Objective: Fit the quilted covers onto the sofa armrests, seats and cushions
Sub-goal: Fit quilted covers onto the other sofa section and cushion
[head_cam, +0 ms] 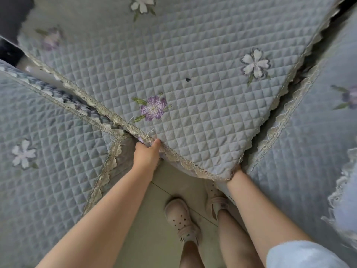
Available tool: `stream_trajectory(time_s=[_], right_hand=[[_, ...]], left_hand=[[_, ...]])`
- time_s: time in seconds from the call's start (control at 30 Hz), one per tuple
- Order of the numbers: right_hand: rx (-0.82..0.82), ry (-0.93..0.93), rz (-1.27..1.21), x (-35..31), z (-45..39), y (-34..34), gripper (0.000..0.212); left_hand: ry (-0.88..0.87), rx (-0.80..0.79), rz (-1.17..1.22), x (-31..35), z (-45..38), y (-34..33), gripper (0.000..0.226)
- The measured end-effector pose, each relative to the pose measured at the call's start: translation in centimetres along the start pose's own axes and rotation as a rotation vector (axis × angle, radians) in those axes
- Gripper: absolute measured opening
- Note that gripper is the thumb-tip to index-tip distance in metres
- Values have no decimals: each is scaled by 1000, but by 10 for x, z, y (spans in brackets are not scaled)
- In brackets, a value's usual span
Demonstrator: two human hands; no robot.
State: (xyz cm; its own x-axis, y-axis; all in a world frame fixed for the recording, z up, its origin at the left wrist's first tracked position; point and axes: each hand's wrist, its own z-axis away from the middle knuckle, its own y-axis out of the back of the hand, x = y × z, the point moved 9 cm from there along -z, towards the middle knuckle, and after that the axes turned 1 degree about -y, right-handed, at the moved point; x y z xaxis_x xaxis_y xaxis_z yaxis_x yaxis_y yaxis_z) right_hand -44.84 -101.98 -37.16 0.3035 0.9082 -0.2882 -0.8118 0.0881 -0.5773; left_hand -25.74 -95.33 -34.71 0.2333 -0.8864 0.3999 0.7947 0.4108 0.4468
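Note:
A grey-blue quilted cover (193, 55) with embroidered white and purple flowers and a beige lace trim is spread in front of me, its near edge lifted. My left hand (147, 153) grips that lace edge from below, thumb on top. My right hand (236, 172) reaches under the cover's near right corner; only the wrist and heel of the hand show, the fingers are hidden by the fabric.
A second quilted cover (48, 142) lies over the sofa part at left, a third (309, 151) at right. Between them is tiled floor (152, 219) where my feet in pink perforated shoes (180, 217) stand. A dark sofa surface (13, 14) shows top left.

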Motion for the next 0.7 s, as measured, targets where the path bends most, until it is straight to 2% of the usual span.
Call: stream_trajectory(time_s=[0.03,0.07,0.1,0.2,0.27,0.3,0.37,0.43,0.5,0.57,0.7], right_hand=[[210,-99,-152,4,14,12,44],[389,-68,-57,-3,29,26,34],[440,-93,-54,-3,41,31,35],[694,-50,371,-37,76,37,26],[823,90,609,-77,80,32,14],[837,149,681,-98,78,19,13],[864,222,823,-131,66,-4,48],[862,242,1077,-152,46,-23,66],[815,190,1408,-157,26,-41,68],[765,63,1644,-151,15,-48,67],[766,-79,1796,-156,2,-60,73]], left_hand=[[5,-4,-18,4,5,3,54],[9,-4,-37,8,10,7,57],[12,0,-49,10,13,9,59],[-2,-2,-83,27,27,17,58],[-6,-7,-94,40,33,17,61],[-5,-6,-92,47,36,18,63],[-16,10,-100,59,37,24,65],[-37,7,-134,69,36,26,64],[-54,4,-158,81,36,33,61],[-61,5,-171,93,38,40,59],[-60,27,-158,122,35,62,55]])
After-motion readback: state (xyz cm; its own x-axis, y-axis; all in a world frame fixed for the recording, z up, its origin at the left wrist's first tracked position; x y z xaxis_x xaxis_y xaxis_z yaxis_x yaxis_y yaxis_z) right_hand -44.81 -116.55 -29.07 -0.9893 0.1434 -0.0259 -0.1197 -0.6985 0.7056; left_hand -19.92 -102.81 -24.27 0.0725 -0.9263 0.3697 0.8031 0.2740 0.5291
